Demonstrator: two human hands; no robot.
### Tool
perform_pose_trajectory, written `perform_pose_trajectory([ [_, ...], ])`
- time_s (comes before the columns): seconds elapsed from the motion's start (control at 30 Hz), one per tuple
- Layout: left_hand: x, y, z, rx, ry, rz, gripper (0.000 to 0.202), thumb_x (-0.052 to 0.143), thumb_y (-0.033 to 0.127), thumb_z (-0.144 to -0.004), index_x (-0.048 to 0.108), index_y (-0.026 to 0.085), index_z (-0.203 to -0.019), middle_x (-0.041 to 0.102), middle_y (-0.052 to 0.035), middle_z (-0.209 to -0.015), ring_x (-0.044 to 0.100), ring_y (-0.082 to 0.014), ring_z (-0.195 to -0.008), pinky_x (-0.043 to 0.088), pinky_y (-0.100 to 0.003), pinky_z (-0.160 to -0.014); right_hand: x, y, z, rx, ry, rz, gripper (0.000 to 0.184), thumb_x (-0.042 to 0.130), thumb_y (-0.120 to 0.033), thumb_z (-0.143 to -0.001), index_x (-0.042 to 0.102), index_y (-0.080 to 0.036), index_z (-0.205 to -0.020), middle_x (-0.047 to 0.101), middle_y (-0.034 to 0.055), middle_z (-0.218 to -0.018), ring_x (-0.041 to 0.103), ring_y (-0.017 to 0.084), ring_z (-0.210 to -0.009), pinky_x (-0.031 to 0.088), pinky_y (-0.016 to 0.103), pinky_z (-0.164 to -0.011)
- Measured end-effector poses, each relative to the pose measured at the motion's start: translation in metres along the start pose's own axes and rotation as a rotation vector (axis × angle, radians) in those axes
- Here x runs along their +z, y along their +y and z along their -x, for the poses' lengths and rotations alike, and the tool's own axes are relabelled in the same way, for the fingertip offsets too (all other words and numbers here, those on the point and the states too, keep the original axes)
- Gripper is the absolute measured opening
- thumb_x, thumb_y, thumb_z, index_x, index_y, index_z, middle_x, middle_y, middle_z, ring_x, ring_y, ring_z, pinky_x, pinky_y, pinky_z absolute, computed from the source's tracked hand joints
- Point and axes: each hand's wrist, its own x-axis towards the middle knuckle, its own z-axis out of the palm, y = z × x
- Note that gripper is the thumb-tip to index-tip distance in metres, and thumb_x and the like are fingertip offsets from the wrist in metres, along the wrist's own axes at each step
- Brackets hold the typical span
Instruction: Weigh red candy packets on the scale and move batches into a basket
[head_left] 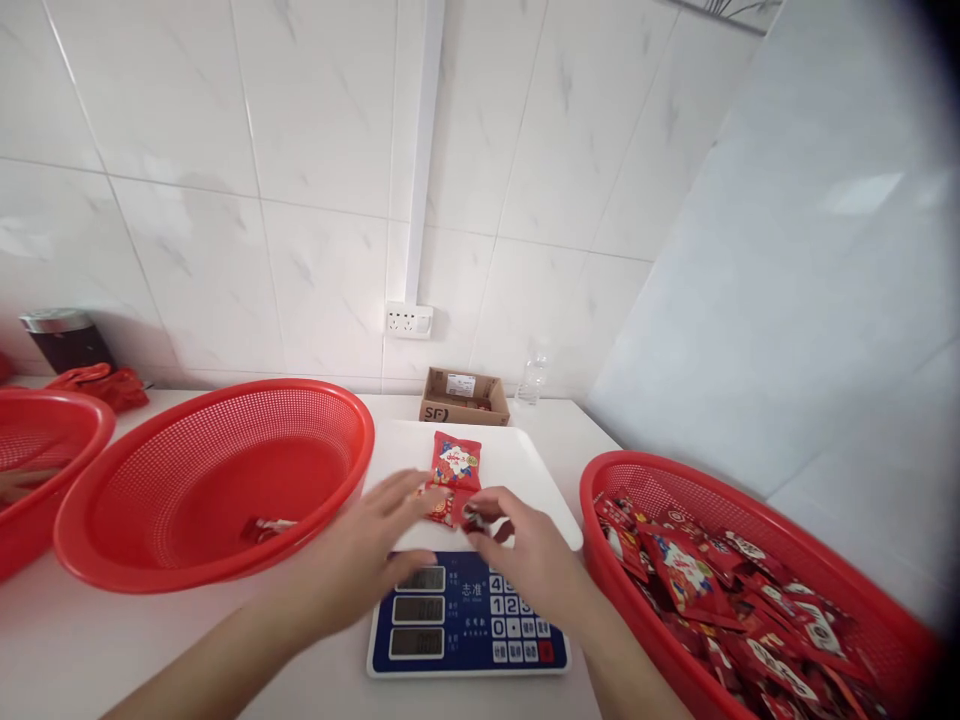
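My left hand [352,550] reaches over the left side of a digital scale [469,655], its fingers stretched out with nothing in them. The fingertips are close to a red printed packet [441,508], partly hidden behind the hand. Just beyond it, a larger red packet [455,458] lies on the scale's white pan [529,475]. My right hand [532,545] pinches a small dark and red wrapped packet [474,518] between thumb and fingers, above the pan's near edge. Parts of the display and keypad are covered by my hands.
On the right stands a red basket [675,462] full of red packets. A red basket [217,400] on the left holds a few packets. At far left is another red basket [97,415] with someone's hand inside. Behind the scale are a cardboard box [465,412] and clear bottle [532,380].
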Motion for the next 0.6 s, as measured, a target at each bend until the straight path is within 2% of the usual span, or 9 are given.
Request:
perform_pose_trajectory([
  [0.07,0.007,0.021,-0.005,0.111,-0.041,0.098,0.039,0.048,0.026,-0.09,0.046,0.03,-0.129,0.05,-0.006,-0.137,0.049,-0.0207,-0.123,0.05,-0.035,-0.094,0.006,-0.01,0.004,-0.051,-0.101,-0.238,0.016,0.056,-0.023,-0.081,0.055,-0.024,-0.097,0.066,-0.0004,-0.095,0.062,0.015,-0.086,0.05,0.029,-0.074],
  [0.13,0.007,0.027,-0.006,0.136,-0.004,0.148,0.028,0.042,0.024,-0.093,0.056,0.027,-0.117,0.061,-0.0049,-0.122,0.059,-0.0163,-0.109,0.052,-0.028,-0.087,0.009,-0.013,0.005,-0.068,-0.122,-0.358,0.014,0.056,-0.028,-0.082,0.053,-0.023,-0.095,0.066,-0.0002,-0.096,0.063,0.015,-0.088,0.051,0.03,-0.077],
  [0.2,0.002,0.019,-0.004,0.053,0.1,0.115,0.026,0.037,0.028,-0.095,0.061,0.025,-0.105,0.068,-0.0038,-0.104,0.065,-0.014,-0.093,0.053,-0.023,-0.079,0.01,-0.011,0.001,-0.046,-0.063,-0.34,0.019,0.053,-0.035,-0.086,0.053,-0.023,-0.1,0.067,0.0027,-0.101,0.062,0.017,-0.094,0.05,0.033,-0.081],
  [0.27,-0.006,-0.001,0.002,-0.113,0.206,-0.012,0.028,0.037,0.035,-0.094,0.062,0.024,-0.1,0.069,-0.0039,-0.097,0.066,-0.0151,-0.085,0.053,-0.024,-0.074,0.01,-0.007,-0.005,-0.026,-0.014,-0.191,0.026,0.05,-0.038,-0.088,0.054,-0.022,-0.109,0.065,0.0064,-0.11,0.06,0.02,-0.101,0.048,0.037,-0.085],
  [0.33,-0.016,-0.025,0.011,-0.287,0.254,-0.16,0.031,0.036,0.037,-0.093,0.062,0.024,-0.101,0.068,-0.0058,-0.103,0.065,-0.0192,-0.092,0.053,-0.029,-0.077,0.014,-0.003,-0.013,-0.046,-0.003,0.009,0.029,0.052,-0.034,-0.087,0.056,-0.022,-0.113,0.064,0.0083,-0.116,0.057,0.023,-0.108,0.045,0.042,-0.09],
  [0.43,-0.025,-0.048,0.022,-0.411,0.241,-0.268,0.035,0.033,0.034,-0.092,0.061,0.021,-0.109,0.063,-0.0103,-0.119,0.056,-0.0281,-0.114,0.05,-0.042,-0.089,0.025,-0.001,-0.025,-0.102,-0.031,0.226,0.033,0.058,-0.021,-0.081,0.06,-0.02,-0.114,0.064,0.0087,-0.114,0.054,0.025,-0.11,0.042,0.042,-0.094],
  [0.5,-0.023,-0.05,0.024,-0.421,0.205,-0.256,0.037,0.036,0.036,-0.091,0.058,0.02,-0.116,0.058,-0.0104,-0.127,0.046,-0.0307,-0.125,0.045,-0.048,-0.097,0.032,-0.001,-0.031,-0.121,-0.034,0.311,0.033,0.055,-0.014,-0.079,0.062,-0.018,-0.111,0.065,0.009,-0.11,0.054,0.025,-0.108,0.043,0.04,-0.093],
  [0.6,-0.01,-0.035,0.021,-0.315,0.101,-0.15,0.035,0.042,0.036,-0.09,0.055,0.023,-0.12,0.057,-0.0068,-0.131,0.043,-0.0275,-0.129,0.039,-0.049,-0.103,0.037,-0.001,-0.035,-0.158,-0.023,0.375,0.033,0.05,-0.006,-0.077,0.064,-0.017,-0.104,0.066,0.0092,-0.106,0.056,0.024,-0.104,0.044,0.038,-0.091],
])
